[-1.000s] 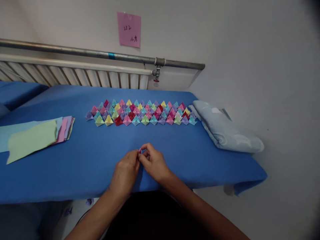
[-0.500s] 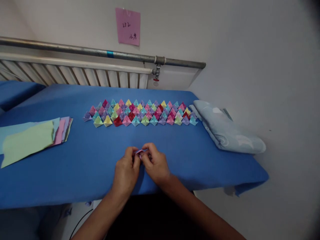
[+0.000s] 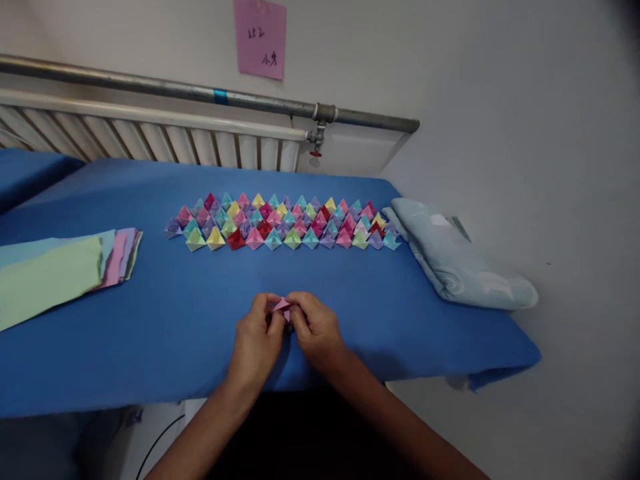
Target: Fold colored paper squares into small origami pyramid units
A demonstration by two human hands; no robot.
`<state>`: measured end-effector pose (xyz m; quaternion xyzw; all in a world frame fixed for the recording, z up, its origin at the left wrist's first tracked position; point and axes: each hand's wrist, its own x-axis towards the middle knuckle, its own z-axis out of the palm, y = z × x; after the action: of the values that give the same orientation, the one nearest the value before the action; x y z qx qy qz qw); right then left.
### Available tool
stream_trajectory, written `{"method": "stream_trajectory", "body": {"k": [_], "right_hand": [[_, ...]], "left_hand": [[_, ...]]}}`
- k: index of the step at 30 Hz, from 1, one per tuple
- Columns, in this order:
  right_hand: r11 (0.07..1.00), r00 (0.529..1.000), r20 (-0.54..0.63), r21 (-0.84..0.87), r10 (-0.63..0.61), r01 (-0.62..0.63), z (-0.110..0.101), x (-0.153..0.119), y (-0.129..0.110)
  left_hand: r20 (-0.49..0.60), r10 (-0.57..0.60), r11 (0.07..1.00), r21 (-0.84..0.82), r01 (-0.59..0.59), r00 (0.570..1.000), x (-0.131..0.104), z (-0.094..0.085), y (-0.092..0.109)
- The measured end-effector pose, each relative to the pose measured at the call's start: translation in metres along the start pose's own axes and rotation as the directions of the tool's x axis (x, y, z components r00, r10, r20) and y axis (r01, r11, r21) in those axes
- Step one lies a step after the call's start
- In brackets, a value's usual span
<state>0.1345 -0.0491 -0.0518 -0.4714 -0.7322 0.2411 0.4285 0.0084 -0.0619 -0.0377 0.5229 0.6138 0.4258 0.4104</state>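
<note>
"Where is the piece, and why both hands?"

"Your pink folded paper [image 3: 283, 305] sits between your fingertips, over the near part of the blue-covered table [image 3: 190, 347]. Your left hand [image 3: 256, 337] pinches one side and your right hand [image 3: 319, 330] the other, both fingers drawn in narrow, probably because something so small needs steadying from two sides."

"And the boats?"

"Beyond your hands, the paper boats [image 3: 293, 240] stand in about four tight rows, likely packed to save room. You have twelve in the front row; overlap hides a sure total."

"What's at the edges?"

"On your left, one stack of paper sheets [image 3: 55, 273], seemingly kept within reach; you can't count the sheets. On your right, one folded blanket [image 3: 460, 260], apparently pushed aside. One pink note [image 3: 261, 40] hangs on the wall."
</note>
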Motion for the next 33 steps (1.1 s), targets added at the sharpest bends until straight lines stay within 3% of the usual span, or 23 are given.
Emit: {"method": "stream_trajectory", "body": {"k": [3, 7, 13, 18, 20, 22, 25, 29, 33], "right_hand": [[0.999, 1.0, -0.005, 0.045, 0.013, -0.013, -0.004, -0.003, 0.0], [0.996, 0.999, 0.039, 0.087, 0.002, -0.005, -0.011, -0.006, 0.0], [0.991, 0.985, 0.107, 0.023, -0.134, 0.132, -0.024, -0.007, 0.001], [0.983, 0.966, 0.194, -0.038, -0.169, 0.18, -0.029, -0.012, 0.001], [0.994, 0.977, 0.184, 0.023, -0.111, 0.109, -0.03, -0.013, 0.002], [0.987, 0.989, 0.127, 0.138, 0.069, -0.086, -0.032, -0.011, 0.001], [0.873, 0.912, 0.19, 0.271, 0.363, -0.404, -0.035, -0.002, -0.003], [0.74, 0.812, 0.396, 0.362, 0.429, -0.567, -0.037, 0.009, -0.012], [0.688, 0.796, 0.414, 0.412, 0.442, -0.597, -0.033, 0.009, -0.014]], "left_hand": [[0.091, -0.112, 0.954, -0.267, 0.133, 0.989, 0.002, 0.0, 0.002], [0.186, -0.218, 0.847, -0.452, 0.281, 0.958, 0.003, -0.004, 0.008], [0.318, -0.296, 0.714, -0.553, 0.43, 0.901, 0.003, -0.014, 0.017], [0.317, -0.305, 0.725, -0.534, 0.435, 0.898, 0.005, -0.015, 0.014], [0.329, -0.303, 0.735, -0.517, 0.438, 0.895, 0.006, -0.015, 0.012], [0.357, -0.27, 0.752, -0.503, 0.427, 0.894, 0.005, -0.016, 0.009], [0.378, -0.199, 0.812, -0.453, 0.368, 0.904, 0.004, -0.017, 0.007], [0.402, -0.142, 0.886, -0.356, 0.297, 0.905, 0.0, -0.017, 0.006], [0.409, -0.113, 0.932, -0.272, 0.24, 0.905, -0.003, -0.016, 0.006]]}}
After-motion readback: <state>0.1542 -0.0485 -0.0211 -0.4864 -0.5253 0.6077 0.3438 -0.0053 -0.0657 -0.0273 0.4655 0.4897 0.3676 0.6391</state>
